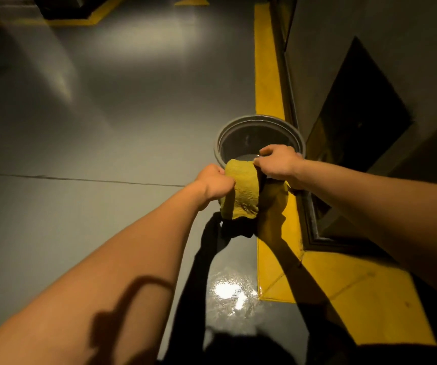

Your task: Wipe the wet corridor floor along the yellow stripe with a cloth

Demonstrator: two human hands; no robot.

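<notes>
While both arms reached forward from the bottom of the view, one yellow cloth (242,189) hung in the air between two bare hands, above the grey floor (93,133) and just in front of the single round bucket (259,138). The left hand (213,184) had its fingers curled round the cloth's left edge, and the right hand (278,164) pinched its upper right corner, so each hand was clamped on the same cloth. One yellow stripe (267,75) ran along the floor on the right, widening near the bottom of the view. One shiny wet patch (230,291) lay on the floor just left of the stripe's edge, below the hands.

The bucket stood at the stripe's left edge, its near rim hidden behind the cloth and the right hand; some water showed inside it. To the right of the stripe stood a grey wall (370,22) with a dark framed opening (357,143). A thin dark seam (80,179) crossed the floor on the left. The arms' shadows covered the floor and stripe beneath the cloth.

Held bunched and folded, the cloth had its long axis running roughly up and down, its upper edge toward the bucket and its lower end drooping toward the floor.
</notes>
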